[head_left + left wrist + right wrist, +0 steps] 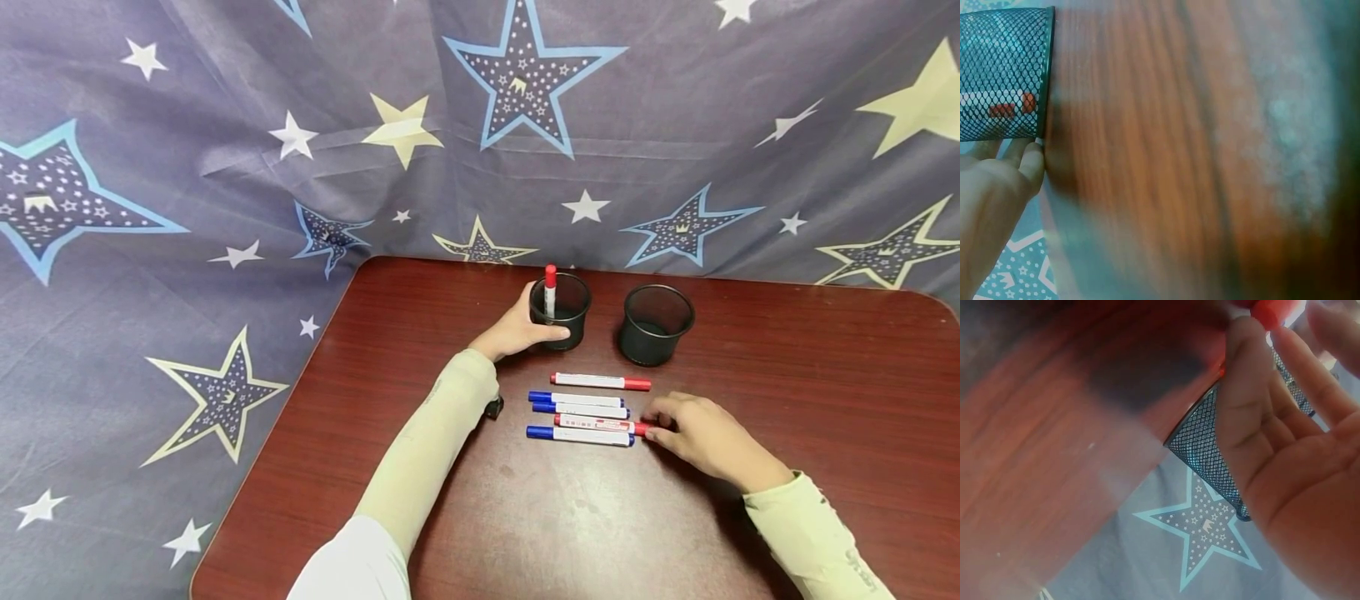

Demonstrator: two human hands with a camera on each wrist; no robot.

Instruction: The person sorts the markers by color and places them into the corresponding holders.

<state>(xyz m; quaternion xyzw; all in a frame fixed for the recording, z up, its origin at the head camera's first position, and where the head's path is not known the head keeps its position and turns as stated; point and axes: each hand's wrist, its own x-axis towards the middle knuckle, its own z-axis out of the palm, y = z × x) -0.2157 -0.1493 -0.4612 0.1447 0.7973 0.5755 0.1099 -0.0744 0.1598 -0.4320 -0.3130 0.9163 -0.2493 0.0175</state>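
My left hand (pixel 522 327) holds a black mesh pen cup (pixel 573 335) at the back of the table, thumb across its front. A red-capped marker (pixel 551 293) stands upright inside; its red parts show through the mesh in the left wrist view. My right hand (pixel 701 437) pinches the red cap end of a red marker (pixel 596 423), which lies among blue markers. In the right wrist view that red cap (pixel 1270 314) shows at the fingertips. Two blue markers (pixel 581 401) lie just behind it and another blue marker (pixel 588 436) just in front.
A second black mesh pen cup (pixel 649 343) stands to the right of the held one. Another red marker (pixel 600 381) lies behind the blue ones. A star-printed cloth (pixel 480 192) hangs behind the reddish-brown table (pixel 810 367).
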